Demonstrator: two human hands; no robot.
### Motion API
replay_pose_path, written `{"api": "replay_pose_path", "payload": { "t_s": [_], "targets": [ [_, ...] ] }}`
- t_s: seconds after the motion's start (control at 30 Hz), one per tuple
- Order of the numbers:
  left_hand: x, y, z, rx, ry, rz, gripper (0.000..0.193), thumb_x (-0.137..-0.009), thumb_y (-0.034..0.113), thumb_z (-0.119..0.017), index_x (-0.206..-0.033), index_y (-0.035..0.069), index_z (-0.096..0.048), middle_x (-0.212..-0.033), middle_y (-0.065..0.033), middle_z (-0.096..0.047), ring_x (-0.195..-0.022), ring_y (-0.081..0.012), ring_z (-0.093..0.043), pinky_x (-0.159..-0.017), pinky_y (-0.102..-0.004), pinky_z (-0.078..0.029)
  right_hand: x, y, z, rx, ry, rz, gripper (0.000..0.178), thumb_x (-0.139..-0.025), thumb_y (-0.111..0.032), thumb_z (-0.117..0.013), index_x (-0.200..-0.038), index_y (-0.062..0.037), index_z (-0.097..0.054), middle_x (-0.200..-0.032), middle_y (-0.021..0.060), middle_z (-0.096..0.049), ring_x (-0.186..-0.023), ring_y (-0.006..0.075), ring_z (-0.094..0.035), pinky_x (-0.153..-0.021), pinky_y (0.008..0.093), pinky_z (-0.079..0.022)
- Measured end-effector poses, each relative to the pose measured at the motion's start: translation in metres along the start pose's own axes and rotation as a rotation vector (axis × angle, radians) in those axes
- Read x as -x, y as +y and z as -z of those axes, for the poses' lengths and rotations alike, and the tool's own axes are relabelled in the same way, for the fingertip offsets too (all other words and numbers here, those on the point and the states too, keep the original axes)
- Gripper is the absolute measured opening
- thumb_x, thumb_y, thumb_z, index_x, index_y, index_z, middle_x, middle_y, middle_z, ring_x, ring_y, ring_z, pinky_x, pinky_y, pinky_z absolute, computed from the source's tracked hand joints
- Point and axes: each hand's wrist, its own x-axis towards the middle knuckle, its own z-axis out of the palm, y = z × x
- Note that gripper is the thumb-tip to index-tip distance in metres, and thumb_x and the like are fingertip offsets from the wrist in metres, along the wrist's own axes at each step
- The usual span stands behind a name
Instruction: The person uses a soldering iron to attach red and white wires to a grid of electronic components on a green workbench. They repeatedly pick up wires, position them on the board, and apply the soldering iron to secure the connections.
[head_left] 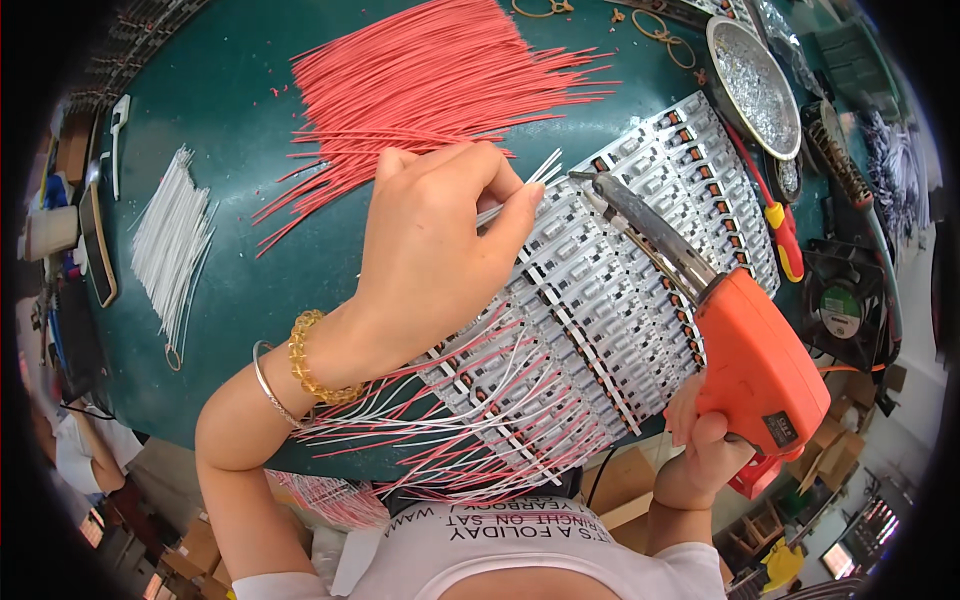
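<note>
The dark green desk [250, 150] stretched out under me, cluttered at its far edge, with cardboard boxes on the floor below its near edge. A big fan of cut red wires [440, 70] lay at the far middle, and a smaller bundle of white wires [172, 240] lay well apart to the left. In front of me sat the panel of white LED strip boards [620, 290], rows side by side, with red and white leads already trailing off its near edge toward my shirt. My left hand [430, 250], a beaded bracelet and a silver bangle on the wrist, was pinched closed on a few thin white wires [540, 172], holding their ends at the top left of the panel. My right hand [700, 440] was wrapped around the grip of the orange pistol-shaped soldering gun [750, 370], its metal barrel lying across the boards and its tip just beside those wire ends. A round metal dish [752, 85] and a red-and-yellow screwdriver [782, 240] lay to the right.
</note>
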Motion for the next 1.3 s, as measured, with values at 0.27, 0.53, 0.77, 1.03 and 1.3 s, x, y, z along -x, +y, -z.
{"api": "replay_pose_path", "payload": {
  "t_s": [0.27,0.53,0.77,1.03,1.3],
  "targets": [
    [0.002,-0.001,0.000,-0.020,0.010,-0.011,0.017,-0.082,0.015,-0.071,-0.072,0.005,-0.061,-0.064,-0.0005,-0.061,-0.057,-0.0124,-0.048,-0.070,-0.0295,-0.033,0.005,-0.002,0.000,-0.010,0.060,0.053,0.082,-0.080,-0.054,-0.070,-0.117,0.0151,-0.046,-0.052,-0.0010,-0.045,-0.040,0.0069,-0.041,-0.039,0.0216,-0.034],
    [0.001,0.000,0.000,-0.027,0.007,-0.003,0.017,-0.082,0.016,-0.071,-0.073,0.005,-0.062,-0.065,-0.0010,-0.061,-0.058,-0.0128,-0.049,-0.071,-0.0292,-0.034,0.011,0.005,0.006,-0.078,0.050,0.055,0.085,-0.083,-0.053,-0.067,-0.124,0.0168,-0.040,-0.052,-0.0011,-0.044,-0.040,0.0072,-0.041,-0.040,0.0210,-0.034],
    [0.000,0.000,0.006,-0.134,0.138,-0.180,0.012,-0.081,0.012,-0.071,-0.074,0.004,-0.065,-0.067,-0.0020,-0.064,-0.060,-0.0129,-0.054,-0.073,-0.0295,-0.036,0.014,0.002,0.011,-0.041,0.123,0.061,0.085,-0.083,-0.053,-0.066,-0.124,0.0166,-0.040,-0.051,-0.0014,-0.044,-0.039,0.0073,-0.040,-0.039,0.0205,-0.034],
    [0.003,0.013,-0.001,-0.030,0.008,-0.058,0.014,-0.080,0.013,-0.072,-0.071,0.004,-0.064,-0.067,-0.0031,-0.065,-0.061,-0.0159,-0.056,-0.075,-0.0308,-0.033,0.017,0.014,0.022,-0.042,0.115,-0.006,0.083,-0.084,-0.053,-0.066,-0.122,0.0160,-0.042,-0.051,-0.0017,-0.044,-0.038,0.0068,-0.040,-0.039,0.0208,-0.033],
    [0.001,0.011,-0.005,-0.071,0.009,-0.110,0.016,-0.078,0.012,-0.072,-0.069,0.005,-0.062,-0.065,-0.0029,-0.061,-0.061,-0.0173,-0.054,-0.073,-0.0321,-0.033,0.013,0.013,0.019,-0.006,0.075,-0.007,0.075,-0.084,-0.051,-0.067,-0.114,0.0140,-0.046,-0.052,-0.0002,-0.045,-0.040,0.0076,-0.041,-0.039,0.0215,-0.034]
  ]
}}
